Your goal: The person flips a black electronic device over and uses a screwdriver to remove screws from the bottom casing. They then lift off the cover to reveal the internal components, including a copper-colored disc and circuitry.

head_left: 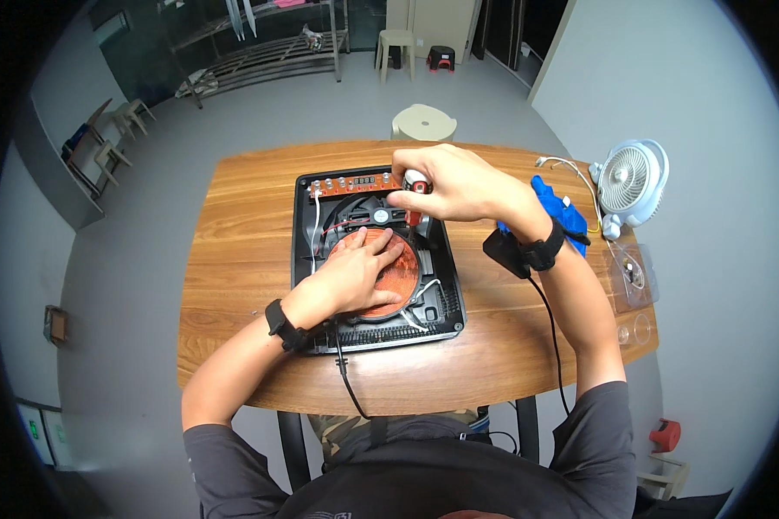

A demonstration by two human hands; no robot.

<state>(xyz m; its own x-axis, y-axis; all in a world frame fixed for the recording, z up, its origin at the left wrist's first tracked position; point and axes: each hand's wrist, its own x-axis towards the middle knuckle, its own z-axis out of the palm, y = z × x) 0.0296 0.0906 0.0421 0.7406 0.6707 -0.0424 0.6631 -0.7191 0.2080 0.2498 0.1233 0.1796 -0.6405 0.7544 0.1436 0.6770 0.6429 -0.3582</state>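
An opened induction cooker [457,322] with a black base lies on the wooden table in front of me. My left hand [348,278] rests flat on its round copper coil [400,278], fingers spread and holding nothing. In my right hand [460,186], closed around the handle, a red, black and white screwdriver [415,183] stands upright over the far right part of the base. Its tip is too hidden to tell what it touches. Along the far edge of the base runs an orange circuit board [346,185], with a white wire at its left end.
At the right of the table [242,259] are a blue cloth [556,208], a white fan [625,180] with a cable, a clear tray [634,277] of small parts and clear round cups [640,329]. A beige stool [424,121] stands behind the table. Black cables hang from both wrists.
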